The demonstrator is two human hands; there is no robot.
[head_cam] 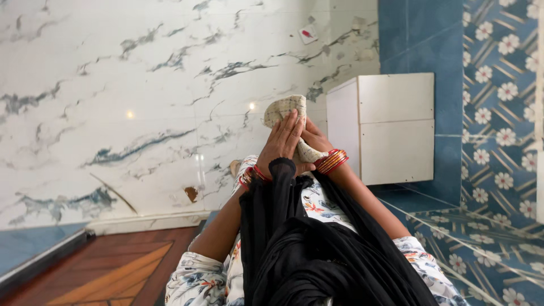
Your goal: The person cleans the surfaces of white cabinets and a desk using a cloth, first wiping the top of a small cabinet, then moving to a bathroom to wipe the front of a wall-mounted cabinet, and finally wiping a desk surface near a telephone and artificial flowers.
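Hands, left [282, 140] and right [313, 137], wring cloth [285, 108] (cream, checked).

Both hands, left hand [281, 141] and right hand [313, 139], clasp a checked cloth [283, 107].

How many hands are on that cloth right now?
2: the left hand lies over the front of the cloth; the right hand grips it from behind, partly hidden.

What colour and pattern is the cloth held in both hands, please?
The cloth is cream with a fine checked grid, seen best in the head view.
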